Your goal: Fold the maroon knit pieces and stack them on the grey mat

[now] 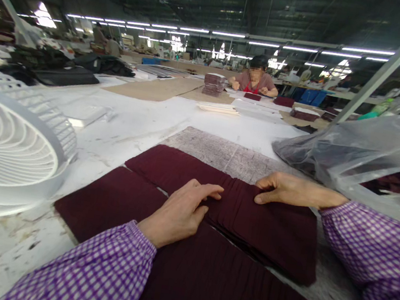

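Dark maroon fabric pieces (278,232) lie overlapping in a row across the table, with fine folds or edges showing near the middle. A second row of maroon pieces (211,277) lies nearer to me. My left hand (181,212) rests over the gap between the rows, fingers partly bent and apart, with nothing visible in them. At the right, my right hand (279,188) pinches the far edge of the back row between thumb and fingers. A grey speckled sheet (222,151) shows beyond and under the fabric.
A white fan (8,151) stands at the left. Clear plastic (372,151) drapes at the right beside a slanted pole (393,63). Across the table a person (256,80) works near a stack of pieces (213,85). Dark bundles (64,72) lie at the back left.
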`<state>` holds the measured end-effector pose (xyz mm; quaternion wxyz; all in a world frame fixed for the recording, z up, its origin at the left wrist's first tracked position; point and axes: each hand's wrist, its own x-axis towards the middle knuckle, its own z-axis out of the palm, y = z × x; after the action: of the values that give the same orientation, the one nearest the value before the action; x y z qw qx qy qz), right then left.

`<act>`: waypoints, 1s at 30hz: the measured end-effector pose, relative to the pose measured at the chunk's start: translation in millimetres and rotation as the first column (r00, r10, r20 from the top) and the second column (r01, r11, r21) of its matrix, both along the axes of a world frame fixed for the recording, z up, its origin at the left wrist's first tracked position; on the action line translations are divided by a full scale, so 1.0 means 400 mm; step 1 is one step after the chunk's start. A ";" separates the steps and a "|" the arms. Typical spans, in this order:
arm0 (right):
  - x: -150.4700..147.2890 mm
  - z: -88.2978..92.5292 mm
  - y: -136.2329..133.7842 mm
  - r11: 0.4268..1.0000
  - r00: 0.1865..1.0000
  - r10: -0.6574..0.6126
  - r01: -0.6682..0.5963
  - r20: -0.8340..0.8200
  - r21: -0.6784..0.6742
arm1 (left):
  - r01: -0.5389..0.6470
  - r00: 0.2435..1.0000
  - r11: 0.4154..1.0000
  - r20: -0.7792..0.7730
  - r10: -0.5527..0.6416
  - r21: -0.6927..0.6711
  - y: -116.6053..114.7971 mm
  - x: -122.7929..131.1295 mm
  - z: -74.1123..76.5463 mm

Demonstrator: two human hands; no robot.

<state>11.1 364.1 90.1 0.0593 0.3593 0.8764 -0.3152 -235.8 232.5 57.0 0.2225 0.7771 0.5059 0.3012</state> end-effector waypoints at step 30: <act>0.045 0.027 0.010 0.922 0.968 -0.094 -0.004 -0.234 -0.387 | 0.009 0.999 1.000 -0.035 -0.009 -0.011 -0.004 -0.006 0.010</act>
<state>29.2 368.0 100.7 0.0114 0.3186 0.7894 -0.5246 -238.1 230.8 60.9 0.2191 0.7833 0.5078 0.2839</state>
